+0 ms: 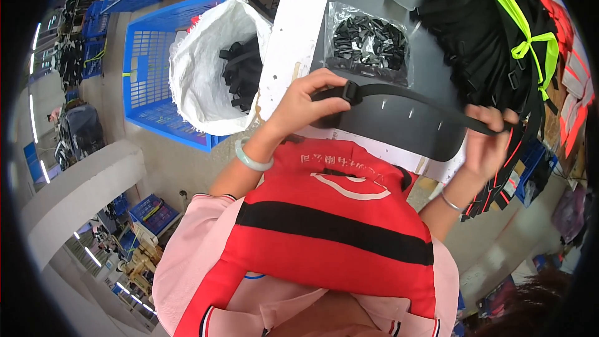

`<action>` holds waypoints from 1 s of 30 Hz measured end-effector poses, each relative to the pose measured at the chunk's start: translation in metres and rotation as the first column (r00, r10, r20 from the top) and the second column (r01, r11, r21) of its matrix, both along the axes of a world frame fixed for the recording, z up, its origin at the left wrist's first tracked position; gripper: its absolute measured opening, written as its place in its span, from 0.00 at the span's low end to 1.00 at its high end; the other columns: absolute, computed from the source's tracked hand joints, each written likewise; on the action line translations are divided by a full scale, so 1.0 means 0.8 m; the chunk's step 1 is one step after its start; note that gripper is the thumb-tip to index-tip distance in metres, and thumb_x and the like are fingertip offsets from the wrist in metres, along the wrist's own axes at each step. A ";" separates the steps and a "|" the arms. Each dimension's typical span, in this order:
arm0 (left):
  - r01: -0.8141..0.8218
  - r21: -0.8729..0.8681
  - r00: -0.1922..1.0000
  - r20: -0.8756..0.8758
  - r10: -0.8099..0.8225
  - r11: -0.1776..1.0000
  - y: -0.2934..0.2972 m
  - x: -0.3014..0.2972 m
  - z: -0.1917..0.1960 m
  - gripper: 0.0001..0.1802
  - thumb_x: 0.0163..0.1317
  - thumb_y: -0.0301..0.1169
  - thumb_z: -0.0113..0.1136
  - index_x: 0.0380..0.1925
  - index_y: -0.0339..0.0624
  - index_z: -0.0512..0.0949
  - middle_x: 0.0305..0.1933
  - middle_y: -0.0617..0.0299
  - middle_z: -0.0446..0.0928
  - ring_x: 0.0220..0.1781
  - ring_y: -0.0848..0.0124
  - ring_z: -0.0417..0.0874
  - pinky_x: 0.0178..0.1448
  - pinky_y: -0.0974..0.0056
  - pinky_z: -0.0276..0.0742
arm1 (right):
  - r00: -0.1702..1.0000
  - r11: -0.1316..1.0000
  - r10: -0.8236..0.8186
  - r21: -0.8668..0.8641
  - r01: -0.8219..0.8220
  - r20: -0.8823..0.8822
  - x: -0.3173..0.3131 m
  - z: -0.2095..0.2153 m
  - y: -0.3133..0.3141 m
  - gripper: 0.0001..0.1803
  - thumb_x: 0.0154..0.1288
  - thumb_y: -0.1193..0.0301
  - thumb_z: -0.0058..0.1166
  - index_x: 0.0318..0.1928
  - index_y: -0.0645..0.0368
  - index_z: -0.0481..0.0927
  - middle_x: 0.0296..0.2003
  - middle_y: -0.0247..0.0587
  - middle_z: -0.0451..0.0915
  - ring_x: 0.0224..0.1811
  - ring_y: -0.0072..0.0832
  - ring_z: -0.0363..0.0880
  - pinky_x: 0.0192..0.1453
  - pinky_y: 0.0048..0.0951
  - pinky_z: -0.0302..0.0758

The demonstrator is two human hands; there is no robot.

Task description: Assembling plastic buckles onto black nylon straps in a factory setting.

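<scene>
Left hand (309,103) grips the buckle end of a black webbing strap (412,101); right hand (490,137) pinches its other end. Strap spans above the grey tabletop (430,62), near a bag of black buckles (368,43).

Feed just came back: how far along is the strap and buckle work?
Done: black straps lie in the white sack. In hand: left hand pinches a buckle on a black strap; right hand holds its far end. Left: a full buckle bag and strap pile.
</scene>
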State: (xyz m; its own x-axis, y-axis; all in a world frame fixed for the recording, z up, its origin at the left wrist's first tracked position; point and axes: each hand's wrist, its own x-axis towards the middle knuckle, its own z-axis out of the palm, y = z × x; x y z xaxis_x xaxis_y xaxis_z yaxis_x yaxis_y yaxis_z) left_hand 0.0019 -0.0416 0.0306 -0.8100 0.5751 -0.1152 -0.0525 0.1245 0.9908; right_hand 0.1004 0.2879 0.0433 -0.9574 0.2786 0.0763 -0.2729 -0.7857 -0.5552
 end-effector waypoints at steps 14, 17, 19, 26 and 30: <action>0.073 0.060 0.931 0.355 -0.089 0.996 0.017 -0.002 0.005 0.17 0.54 0.24 0.65 0.45 0.37 0.76 0.46 0.63 0.78 0.48 0.77 0.76 0.54 0.71 0.71 | 0.705 0.778 0.437 0.159 -0.608 0.558 -0.019 -0.009 -0.119 0.06 0.71 0.70 0.46 0.42 0.59 0.74 0.33 0.28 0.74 0.20 0.09 0.60 0.19 0.12 0.57; 0.166 -0.014 0.907 0.395 -0.147 0.986 0.013 -0.001 0.014 0.19 0.53 0.22 0.64 0.47 0.36 0.74 0.48 0.61 0.78 0.51 0.75 0.76 0.56 0.69 0.71 | 0.660 0.777 0.470 0.079 -0.624 0.587 -0.019 -0.010 -0.121 0.06 0.70 0.69 0.48 0.41 0.58 0.75 0.28 0.23 0.70 0.20 0.08 0.59 0.20 0.11 0.55; 0.208 -0.048 0.890 0.424 -0.169 0.977 0.015 0.001 0.015 0.20 0.53 0.22 0.65 0.47 0.36 0.74 0.47 0.62 0.78 0.50 0.76 0.76 0.55 0.70 0.72 | 0.640 0.759 0.447 0.113 -0.641 0.625 -0.024 -0.014 -0.120 0.06 0.70 0.68 0.49 0.41 0.56 0.75 0.27 0.19 0.69 0.21 0.06 0.58 0.21 0.11 0.54; 0.277 -0.186 0.961 0.068 -0.269 0.943 0.019 0.000 0.012 0.16 0.52 0.29 0.67 0.42 0.41 0.77 0.35 0.61 0.80 0.34 0.71 0.80 0.38 0.68 0.75 | 0.807 0.643 0.119 0.575 -0.506 0.578 -0.025 -0.033 -0.122 0.07 0.68 0.68 0.52 0.37 0.60 0.76 0.24 0.19 0.69 0.24 0.07 0.60 0.24 0.14 0.58; 0.223 -0.450 0.890 -0.269 -0.369 0.865 0.020 0.006 0.016 0.20 0.48 0.31 0.68 0.44 0.42 0.78 0.34 0.58 0.77 0.34 0.62 0.79 0.36 0.65 0.74 | 0.730 0.474 0.124 0.606 -0.639 0.672 -0.028 -0.024 -0.134 0.06 0.64 0.73 0.52 0.32 0.63 0.75 0.21 0.23 0.69 0.23 0.10 0.61 0.24 0.18 0.60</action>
State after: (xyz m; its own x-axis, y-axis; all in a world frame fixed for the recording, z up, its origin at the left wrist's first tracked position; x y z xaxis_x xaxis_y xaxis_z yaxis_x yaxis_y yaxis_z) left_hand 0.0066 -0.0253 0.0432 -0.6383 0.7572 -0.1387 0.3761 0.4639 0.8021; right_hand 0.0779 0.1806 0.0239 -0.8952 -0.0528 -0.4425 0.4381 0.0776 -0.8956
